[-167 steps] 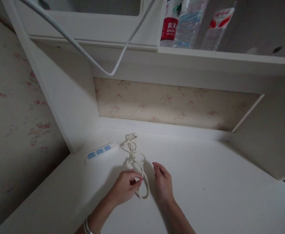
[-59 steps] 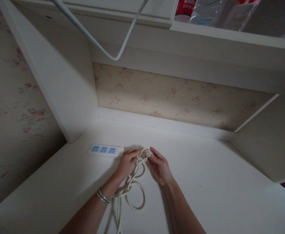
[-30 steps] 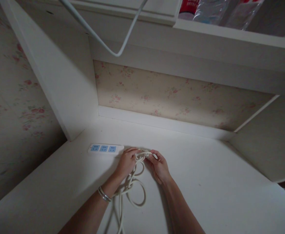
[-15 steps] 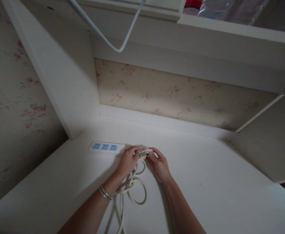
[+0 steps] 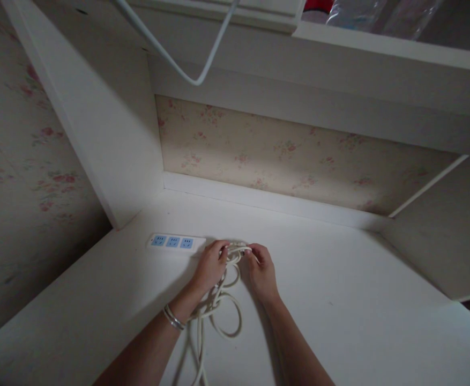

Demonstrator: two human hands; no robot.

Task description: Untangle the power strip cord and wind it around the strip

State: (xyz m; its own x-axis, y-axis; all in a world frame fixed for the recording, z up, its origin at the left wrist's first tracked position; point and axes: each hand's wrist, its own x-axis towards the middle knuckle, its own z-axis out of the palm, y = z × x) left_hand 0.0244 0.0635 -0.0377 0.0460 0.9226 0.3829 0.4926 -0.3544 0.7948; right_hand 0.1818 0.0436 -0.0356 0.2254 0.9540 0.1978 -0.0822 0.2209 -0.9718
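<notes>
Cream cord (image 5: 240,319) held in both hands (image 5: 211,265) (image 5: 262,272), cropped red label (image 5: 317,6) above

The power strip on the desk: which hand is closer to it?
Left. The left hand is beside one end of the power strip; the right hand is farther off, across the cord.

Floral wallpaper (image 5: 267,147) above a white desk (image 5: 319,268) suggests a home.

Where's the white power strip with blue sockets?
In the head view, the white power strip with blue sockets lies left of centre on the white desk, beside the left hand.
</notes>
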